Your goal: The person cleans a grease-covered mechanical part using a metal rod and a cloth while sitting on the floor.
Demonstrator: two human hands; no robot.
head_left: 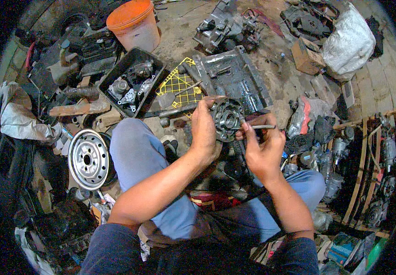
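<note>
Beyond the lap (173,220): metal part (228,118), clasped by left hand (204,130), should be steadied; rod (264,127) gripped by right hand (266,155).

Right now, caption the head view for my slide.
Left hand holding a round metal part, right hand holding a thin rod.

low on my right, a blue package (342,246) bears a line of pale printed lettering across its face, slanting with the package. on the carton (98,214) low on my left, any print is too small and blurred for me to make out.
</note>
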